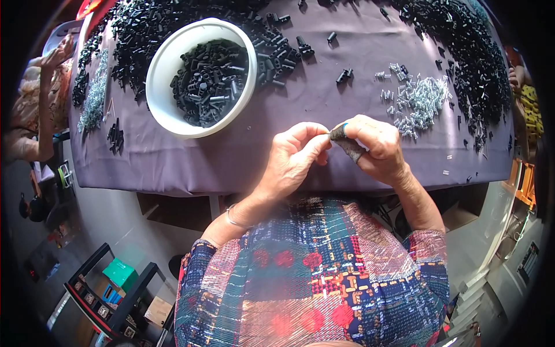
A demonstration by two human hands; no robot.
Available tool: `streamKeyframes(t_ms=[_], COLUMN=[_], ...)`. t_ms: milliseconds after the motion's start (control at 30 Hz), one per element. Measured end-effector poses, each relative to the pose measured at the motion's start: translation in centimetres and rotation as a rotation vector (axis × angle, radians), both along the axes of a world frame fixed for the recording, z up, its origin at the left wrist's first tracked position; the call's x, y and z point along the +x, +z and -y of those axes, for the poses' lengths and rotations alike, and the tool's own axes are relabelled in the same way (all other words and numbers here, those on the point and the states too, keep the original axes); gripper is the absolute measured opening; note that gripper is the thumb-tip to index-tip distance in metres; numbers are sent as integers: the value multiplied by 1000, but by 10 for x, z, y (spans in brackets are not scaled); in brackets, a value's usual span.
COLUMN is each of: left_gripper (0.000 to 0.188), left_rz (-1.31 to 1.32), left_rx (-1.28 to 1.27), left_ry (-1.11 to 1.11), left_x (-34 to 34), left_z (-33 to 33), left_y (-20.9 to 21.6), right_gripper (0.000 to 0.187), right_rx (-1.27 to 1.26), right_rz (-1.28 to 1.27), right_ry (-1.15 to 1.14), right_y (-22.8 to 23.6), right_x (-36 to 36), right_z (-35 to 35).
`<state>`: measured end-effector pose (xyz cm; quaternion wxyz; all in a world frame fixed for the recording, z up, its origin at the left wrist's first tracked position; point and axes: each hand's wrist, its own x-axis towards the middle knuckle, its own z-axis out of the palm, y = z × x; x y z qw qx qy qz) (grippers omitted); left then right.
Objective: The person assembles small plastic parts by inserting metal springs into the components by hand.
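Near the table's front edge, my left hand (295,157) and my right hand (376,144) meet at the fingertips. Both are closed in a pinch around something too small to make out. Grey wrappings (348,147) cover fingers of my right hand, with a bit of blue at one tip. Left of my hands stands a white bucket (156,95), part filled with small black tubular pieces (208,87). To the right lies a loose pile of tiny shiny, silvery-clear pieces (422,101).
Heaps of black pieces cover the table's far left (130,34) and right side (474,63). Another silvery-clear pile (94,98) lies at the left. A purple-grey cloth (324,98) covers the table. Other people's arms show at the left (45,104) and right edges.
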<state>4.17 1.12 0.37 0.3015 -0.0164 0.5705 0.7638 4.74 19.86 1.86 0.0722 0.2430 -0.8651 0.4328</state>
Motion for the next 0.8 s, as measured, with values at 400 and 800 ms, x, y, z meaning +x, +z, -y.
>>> streamKeyframes(t_ms=[400,800], left_gripper=[18,17], left_rz=[147,489], left_rx=[226,371], left_ry=[78,154], left_x=[-3,-6], left_z=[1,-6], left_y=[-9,4], right_gripper=[40,55], right_rx=[-184,255], right_rz=[45,-182], right_ry=[-220,-334], right_y=[-11,-7], right_x=[10,13], right_z=[16,27])
